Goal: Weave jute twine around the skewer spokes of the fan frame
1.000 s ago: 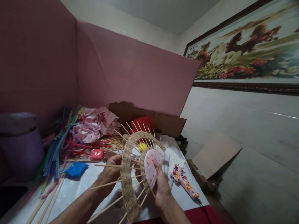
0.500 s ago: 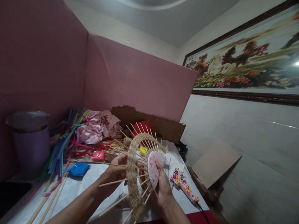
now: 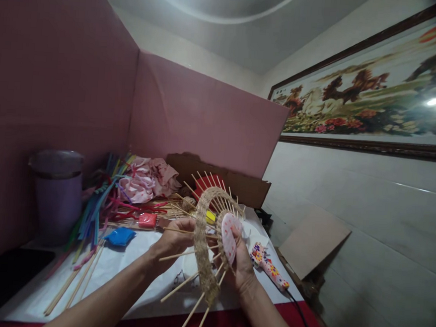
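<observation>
Noted: left hand point(image 3: 173, 239) pinches spokes point(image 3: 176, 255) of the half-woven basket point(image 3: 205, 252); right hand point(image 3: 243, 270) clasps its dotted base point(image 3: 229, 236). Appears light, spokes brittle: best held by the base.

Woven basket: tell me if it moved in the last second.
Yes, slightly: the woven basket sits further right, away from the red block, nearer the glue gun.

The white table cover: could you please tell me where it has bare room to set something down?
The white cover is bare in front of the blue packet, between the loose sticks and the left arm, and near the front edge under the woven frame. Crowded: the back, with straws, pink cloth and a red packet; the glue gun takes the right edge.
</observation>
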A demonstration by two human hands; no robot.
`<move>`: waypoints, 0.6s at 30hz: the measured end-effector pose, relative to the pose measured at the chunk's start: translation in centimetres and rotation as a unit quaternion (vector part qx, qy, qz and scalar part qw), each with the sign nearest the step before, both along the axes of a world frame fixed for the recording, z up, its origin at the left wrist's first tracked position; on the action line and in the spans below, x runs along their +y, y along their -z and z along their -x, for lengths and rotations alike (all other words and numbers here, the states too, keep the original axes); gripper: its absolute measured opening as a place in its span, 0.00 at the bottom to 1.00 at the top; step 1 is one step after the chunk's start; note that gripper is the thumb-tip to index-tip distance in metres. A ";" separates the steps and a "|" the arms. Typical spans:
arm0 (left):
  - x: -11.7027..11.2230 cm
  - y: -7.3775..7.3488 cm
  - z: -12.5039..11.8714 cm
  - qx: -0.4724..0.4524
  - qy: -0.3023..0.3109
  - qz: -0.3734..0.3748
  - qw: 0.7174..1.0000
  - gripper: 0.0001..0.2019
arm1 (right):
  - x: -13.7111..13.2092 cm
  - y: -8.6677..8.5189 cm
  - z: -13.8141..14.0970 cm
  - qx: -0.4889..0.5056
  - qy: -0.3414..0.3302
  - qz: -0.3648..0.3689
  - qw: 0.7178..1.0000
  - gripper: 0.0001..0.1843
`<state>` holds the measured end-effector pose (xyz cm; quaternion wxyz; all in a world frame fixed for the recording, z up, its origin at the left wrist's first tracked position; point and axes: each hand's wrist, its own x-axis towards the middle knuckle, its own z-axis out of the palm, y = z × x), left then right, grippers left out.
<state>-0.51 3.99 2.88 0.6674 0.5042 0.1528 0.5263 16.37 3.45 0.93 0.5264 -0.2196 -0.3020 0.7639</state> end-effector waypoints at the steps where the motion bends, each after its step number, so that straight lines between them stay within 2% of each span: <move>1: 0.1 0.1 0.0 0.005 -0.006 -0.003 1.000 0.06 | 0.0 0.0 -0.1 0.005 -0.002 0.001 1.000 0.23; 7: 0.4 -0.3 0.4 0.053 -0.069 -0.029 0.996 0.04 | 0.4 0.1 -0.7 0.016 -0.012 0.004 1.000 0.20; 11: 0.6 -0.8 1.0 0.079 -0.086 -0.076 0.990 0.06 | 0.4 -0.3 -1.1 0.019 0.017 0.008 1.000 0.19; 13: 0.9 -0.9 1.4 0.112 -0.118 -0.102 0.981 0.06 | 0.3 -0.7 -1.2 0.025 0.029 0.006 0.999 0.19; 15: 1.2 -1.0 1.9 0.166 -0.198 -0.172 0.950 0.06 | 0.1 -1.1 -1.3 0.029 0.037 0.005 0.999 0.19; 18: 1.7 -1.3 3.0 0.243 -0.339 -0.320 0.851 0.05 | 0.0 -1.4 -1.4 0.027 0.056 0.023 0.998 0.20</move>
